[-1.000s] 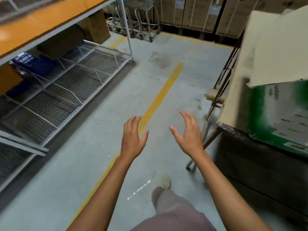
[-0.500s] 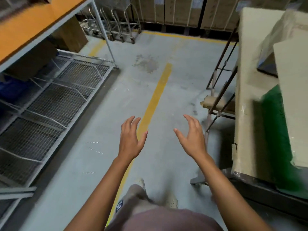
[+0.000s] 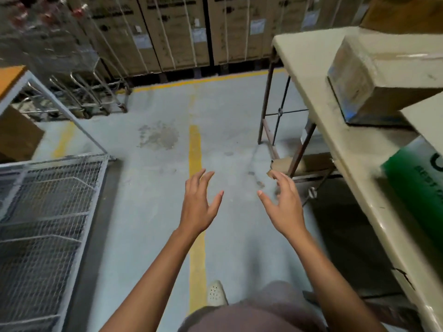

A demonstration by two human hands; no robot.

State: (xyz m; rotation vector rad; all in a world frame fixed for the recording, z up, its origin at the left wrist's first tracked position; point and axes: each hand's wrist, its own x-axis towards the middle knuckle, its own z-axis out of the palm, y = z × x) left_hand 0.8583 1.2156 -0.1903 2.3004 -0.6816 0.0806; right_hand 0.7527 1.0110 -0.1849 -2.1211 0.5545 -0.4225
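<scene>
Right of the right grip (image 3: 285, 209): long beige desk (image 3: 354, 152), bearing a taped carton (image 3: 374, 75) farther ahead and a green box (image 3: 417, 188) alongside. Below the left grip (image 3: 197, 207): grey floor (image 3: 148, 224), marked with a yellow line (image 3: 195, 149) running straight ahead.

Long beige table (image 3: 305, 68), rightward, upright.

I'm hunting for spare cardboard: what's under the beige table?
Brown cardboard sits between the metal legs of the table. Elsewhere, the tabletop and dark shadow hide the rest.
</scene>
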